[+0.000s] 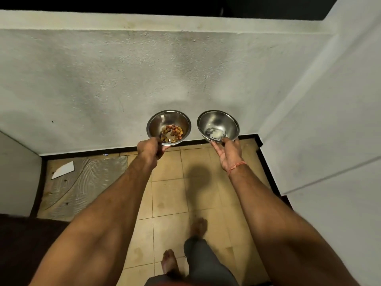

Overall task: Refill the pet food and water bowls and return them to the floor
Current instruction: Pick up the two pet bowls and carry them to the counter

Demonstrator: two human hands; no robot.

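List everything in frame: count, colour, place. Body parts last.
food bowl: 1, steel, kibble inside, held in air, left
water bowl: 1, steel, a little water, held in air, right
paper scrap: 1, white, floor far left
tiled floor: 1, beige, below
wall: 1, grey-white, ahead
left hand: 1, grips food bowl rim
right hand: 1, orange wrist thread, holds water bowl
feet: 2, bare, on tiles

- Food bowl [168,127] at 12 o'clock: shiny smooth metal.
- Water bowl [218,125] at 1 o'clock: shiny metal.
- Wall [123,83]: rough, matt.
- Floor tiles [169,195]: smooth.
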